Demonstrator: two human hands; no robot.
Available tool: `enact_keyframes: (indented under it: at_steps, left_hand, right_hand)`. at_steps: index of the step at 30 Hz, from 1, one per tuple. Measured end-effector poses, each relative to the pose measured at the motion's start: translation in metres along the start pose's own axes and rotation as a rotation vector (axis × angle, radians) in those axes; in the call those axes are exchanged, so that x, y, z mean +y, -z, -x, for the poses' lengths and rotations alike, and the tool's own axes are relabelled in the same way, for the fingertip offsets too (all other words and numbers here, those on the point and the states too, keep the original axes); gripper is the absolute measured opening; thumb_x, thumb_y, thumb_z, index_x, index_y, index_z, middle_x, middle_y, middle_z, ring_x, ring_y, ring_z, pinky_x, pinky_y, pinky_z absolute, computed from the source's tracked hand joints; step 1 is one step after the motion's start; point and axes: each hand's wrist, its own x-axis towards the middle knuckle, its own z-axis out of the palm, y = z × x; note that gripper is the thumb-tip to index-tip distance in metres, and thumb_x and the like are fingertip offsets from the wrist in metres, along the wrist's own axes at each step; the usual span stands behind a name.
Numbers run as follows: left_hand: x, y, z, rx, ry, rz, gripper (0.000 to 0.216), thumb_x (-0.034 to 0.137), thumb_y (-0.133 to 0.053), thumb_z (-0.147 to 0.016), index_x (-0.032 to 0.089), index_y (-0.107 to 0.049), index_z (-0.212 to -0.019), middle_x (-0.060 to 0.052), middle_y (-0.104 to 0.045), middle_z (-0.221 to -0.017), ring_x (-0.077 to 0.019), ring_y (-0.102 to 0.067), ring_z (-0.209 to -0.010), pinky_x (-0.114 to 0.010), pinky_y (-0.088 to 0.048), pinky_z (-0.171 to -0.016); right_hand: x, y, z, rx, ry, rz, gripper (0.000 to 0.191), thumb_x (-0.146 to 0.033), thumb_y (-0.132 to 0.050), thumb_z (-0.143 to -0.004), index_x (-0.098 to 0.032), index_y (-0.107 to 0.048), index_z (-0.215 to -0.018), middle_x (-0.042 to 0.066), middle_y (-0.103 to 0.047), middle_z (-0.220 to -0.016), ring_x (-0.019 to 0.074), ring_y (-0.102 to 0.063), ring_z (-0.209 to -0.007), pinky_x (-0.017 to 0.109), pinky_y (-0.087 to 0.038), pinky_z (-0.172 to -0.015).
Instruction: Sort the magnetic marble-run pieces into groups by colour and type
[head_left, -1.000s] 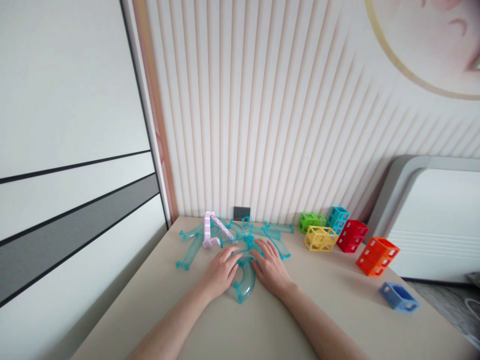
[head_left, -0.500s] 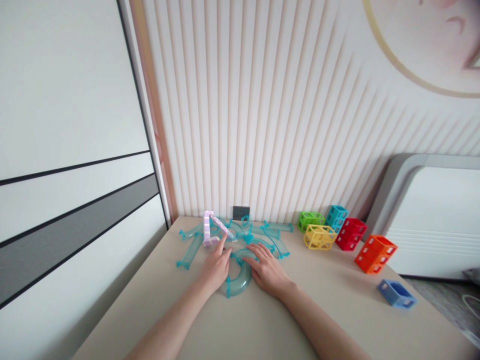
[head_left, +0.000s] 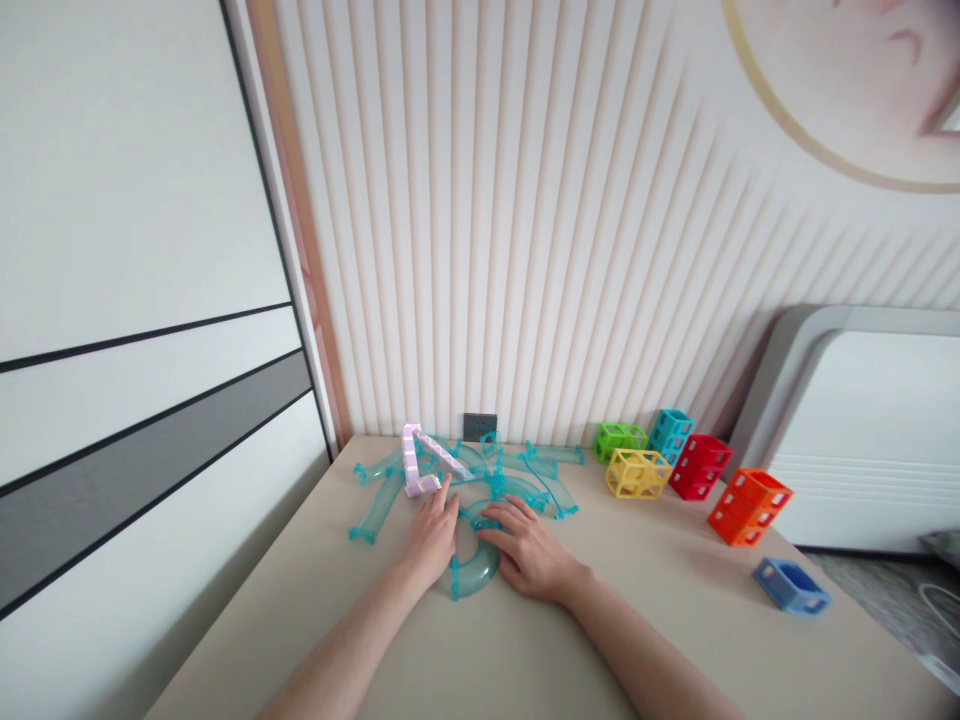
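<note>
A curved, clear teal track piece (head_left: 474, 575) lies on the beige table (head_left: 525, 660) between my two hands. My left hand (head_left: 431, 535) rests on its left side with fingers stretched forward. My right hand (head_left: 529, 550) lies flat on its right side, fingers spread and reaching over the curve. Just beyond my fingertips sits a heap of several more teal track pieces (head_left: 525, 475). A pale pink stair-like piece (head_left: 420, 462) stands at the heap's left, close to my left fingertips.
Cage-like blocks stand at the right: green (head_left: 621, 438), teal (head_left: 670, 432), yellow (head_left: 639, 473), red (head_left: 699, 466), orange (head_left: 748, 507) and a flat blue one (head_left: 791, 585). A dark wall socket (head_left: 480, 427) sits in the ribbed wall behind. A white padded unit (head_left: 877, 440) borders the table's right.
The curved teal piece has been turned between my hands, from opening toward the left to lying as a low arc nearer me. Both hands shifted slightly left with it.
</note>
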Motion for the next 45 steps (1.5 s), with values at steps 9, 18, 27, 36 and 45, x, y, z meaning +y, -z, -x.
enact_keyframes:
  at_steps: [9, 18, 27, 36, 45]
  left_hand:
    - [0.0, 0.008, -0.005, 0.083, -0.029, 0.078, 0.069, -0.009, -0.038, -0.077, 0.015, -0.045, -0.141, -0.017, -0.054, -0.142, -0.0269, -0.053, -0.134, -0.045, -0.047, -0.11]
    - [0.018, 0.036, -0.002, 0.151, -0.076, 0.214, 0.056, 0.001, -0.036, -0.089, 0.018, -0.045, -0.141, -0.014, -0.053, -0.141, -0.0259, -0.053, -0.133, -0.043, -0.047, -0.111]
    - [0.023, 0.047, -0.003, 0.233, -0.053, 0.227, 0.048, 0.005, -0.035, -0.094, 0.016, -0.046, -0.14, -0.015, -0.053, -0.14, -0.0264, -0.052, -0.133, -0.045, -0.046, -0.112]
    - [0.022, 0.048, -0.001, 0.311, -0.033, 0.229, 0.046, 0.006, -0.037, -0.094, 0.016, -0.048, -0.138, -0.015, -0.055, -0.139, -0.0274, -0.054, -0.132, -0.047, -0.047, -0.111]
    - [0.025, 0.051, 0.0, 0.348, -0.034, 0.248, 0.043, 0.01, -0.04, -0.095, 0.015, -0.049, -0.137, -0.016, -0.055, -0.138, -0.0271, -0.054, -0.131, -0.045, -0.048, -0.11]
  right_hand:
    - [-0.002, 0.007, 0.0, -0.067, -0.009, -0.083, 0.045, -0.027, -0.06, -0.084, -0.024, -0.062, -0.129, 0.011, -0.062, -0.134, 0.025, -0.052, -0.132, 0.051, -0.025, -0.12]
    - [0.0, -0.001, 0.0, -0.032, -0.086, -0.025, 0.04, -0.044, -0.063, -0.092, -0.026, -0.063, -0.129, 0.009, -0.064, -0.131, 0.0263, -0.053, -0.131, 0.05, -0.03, -0.119]
    - [0.001, -0.01, -0.008, -0.002, -0.196, 0.044, 0.04, -0.042, -0.06, -0.095, -0.025, -0.061, -0.131, 0.011, -0.06, -0.137, 0.028, -0.053, -0.129, 0.05, -0.035, -0.115]
    - [0.003, -0.011, -0.014, 0.007, -0.267, 0.056, 0.041, -0.038, -0.054, -0.099, -0.025, -0.055, -0.138, 0.012, -0.057, -0.142, 0.0304, -0.053, -0.129, 0.047, -0.048, -0.102]
    - [0.014, -0.015, -0.007, 0.223, -0.301, 0.16, 0.035, -0.023, -0.049, -0.099, -0.02, -0.059, -0.133, 0.014, -0.061, -0.135, 0.0286, -0.059, -0.121, 0.046, -0.048, -0.102]
